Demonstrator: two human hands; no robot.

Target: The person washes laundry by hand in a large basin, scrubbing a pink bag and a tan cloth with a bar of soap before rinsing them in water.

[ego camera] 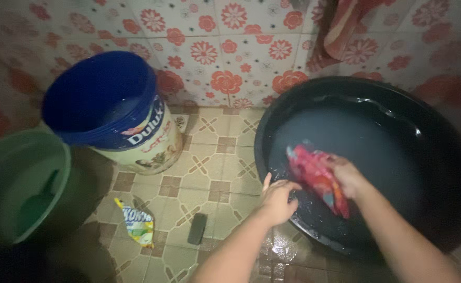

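A wide black basin (pixel 272 112) full of water sits on the tiled floor at the right. My right hand (pixel 347 175) grips a wet red and pink cloth (pixel 314 175) over the water near the basin's front rim. My left hand (pixel 277 199) rests at the rim just left of the cloth, fingers loosely curled and touching the cloth's lower edge.
A blue-rimmed white bucket (pixel 117 118) stands at the back left. A green basin (pixel 10 178) with a green scoop (pixel 36 202) sits at the far left. A yellow and green sachet (pixel 136 222) and a small dark block (pixel 197 229) lie on the floor. Red cloth (pixel 340 26) hangs on the flowered wall.
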